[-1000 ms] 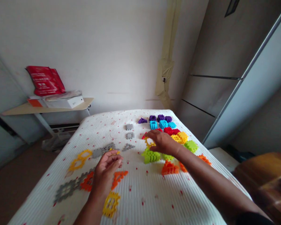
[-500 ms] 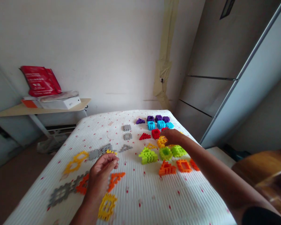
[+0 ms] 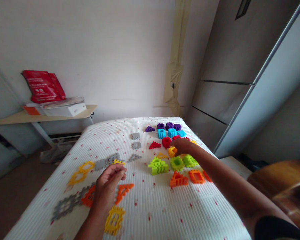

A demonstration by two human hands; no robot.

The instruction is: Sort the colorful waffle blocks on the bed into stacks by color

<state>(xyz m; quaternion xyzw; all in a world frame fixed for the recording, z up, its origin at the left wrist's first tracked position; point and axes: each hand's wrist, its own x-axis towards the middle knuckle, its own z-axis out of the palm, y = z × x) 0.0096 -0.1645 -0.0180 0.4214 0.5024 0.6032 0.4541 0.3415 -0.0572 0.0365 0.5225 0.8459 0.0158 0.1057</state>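
Toothed plastic building pieces lie on a white bed (image 3: pixel 150 206) with red dots. My right hand (image 3: pixel 182 146) reaches over the sorted piles at the right, its fingers closed on a yellow piece (image 3: pixel 172 151) beside the red pieces (image 3: pixel 166 142). My left hand (image 3: pixel 107 186) rests curled on the bed, fingertips drawn together near a small yellow piece (image 3: pixel 118 162); whether it holds anything is unclear. Under and around the left hand lie flat joined pieces: grey (image 3: pixel 65 205), orange (image 3: pixel 123 190) and yellow (image 3: pixel 113 220).
Purple (image 3: pixel 168 126), blue (image 3: pixel 172 133), green (image 3: pixel 157 165) and orange (image 3: pixel 179 180) piles sit in rows at the right. Loose grey pieces (image 3: pixel 135 136) lie mid-bed. A side table (image 3: pixel 43 116) with a red bag stands left. Grey cabinets fill the right; a wooden surface (image 3: pixel 285 180) is near right.
My right hand moved from the yellow frame piece near the middle to the yellow pile at the right, then drew slightly left. The left hand stayed in place.
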